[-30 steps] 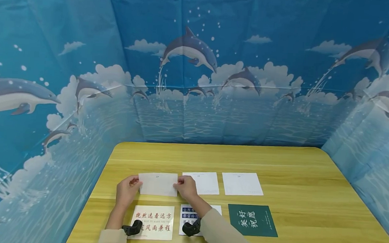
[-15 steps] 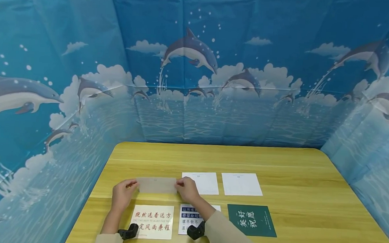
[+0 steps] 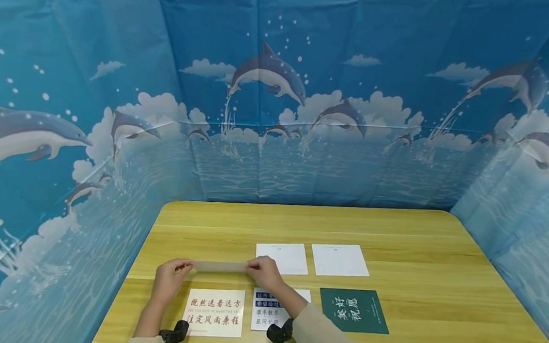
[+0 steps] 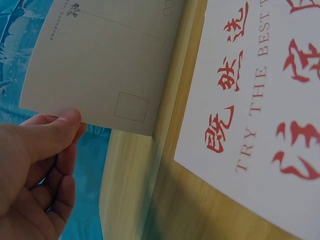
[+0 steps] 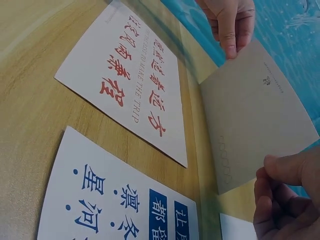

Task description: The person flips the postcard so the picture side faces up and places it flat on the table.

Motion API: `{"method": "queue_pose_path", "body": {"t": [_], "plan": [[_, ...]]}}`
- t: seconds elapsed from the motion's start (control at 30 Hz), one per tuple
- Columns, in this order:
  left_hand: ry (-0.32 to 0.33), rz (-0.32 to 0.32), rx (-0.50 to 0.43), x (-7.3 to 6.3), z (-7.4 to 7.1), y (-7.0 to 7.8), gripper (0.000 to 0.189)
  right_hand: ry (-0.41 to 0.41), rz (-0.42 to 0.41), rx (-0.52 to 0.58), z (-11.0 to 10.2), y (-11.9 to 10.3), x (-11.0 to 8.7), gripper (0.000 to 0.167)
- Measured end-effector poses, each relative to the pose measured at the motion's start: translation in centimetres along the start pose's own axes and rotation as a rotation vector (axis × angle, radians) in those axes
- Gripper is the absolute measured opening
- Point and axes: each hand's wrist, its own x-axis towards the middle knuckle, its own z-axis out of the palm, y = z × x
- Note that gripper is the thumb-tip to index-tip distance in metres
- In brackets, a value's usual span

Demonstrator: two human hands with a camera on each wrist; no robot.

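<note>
Both hands hold a postcard (image 3: 219,266) by its two short ends. In the head view it stands steeply tilted, so only a thin strip shows. My left hand (image 3: 168,281) pinches one end between thumb and fingers; the left wrist view shows its plain side with a small printed bird, a dotted line and a stamp box. My right hand (image 3: 267,274) pinches the other end, seen in the right wrist view with the thumb on the card's edge. Just in front lies a cream card with red lettering (image 3: 215,313).
Right of that lies a white card with blue lettering (image 3: 261,318), partly under my right forearm, then a green card (image 3: 354,311). Behind them two white cards lie blank side up, a left one (image 3: 293,258) and a right one (image 3: 341,260). All rest on the wooden table (image 3: 436,283).
The postcard has tipped from facing the head camera to nearly edge-on. Both hands have come slightly lower and nearer, the left also shifting a little left. The lying cards have not moved.
</note>
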Motion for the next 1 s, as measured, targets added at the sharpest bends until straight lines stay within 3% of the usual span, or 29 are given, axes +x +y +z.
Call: {"method": "queue_pose_path", "body": {"t": [0.33, 0.63, 1.0], "plan": [[-0.079, 0.0, -0.015, -0.8, -0.6, -0.1, 0.013, -0.076, 0.017, 0.056, 0.1, 0.4, -0.7, 0.012], [-0.14, -0.052, -0.039, -1.3, -1.0, -0.1, 0.011, -0.097, 0.032, 0.062, 0.1, 0.0, -1.3, 0.012], [-0.146, -0.1, -0.045, -1.9, -0.7, -0.9, 0.015, -0.111, 0.042, 0.03, 0.5, 0.2, -1.7, 0.013]]}}
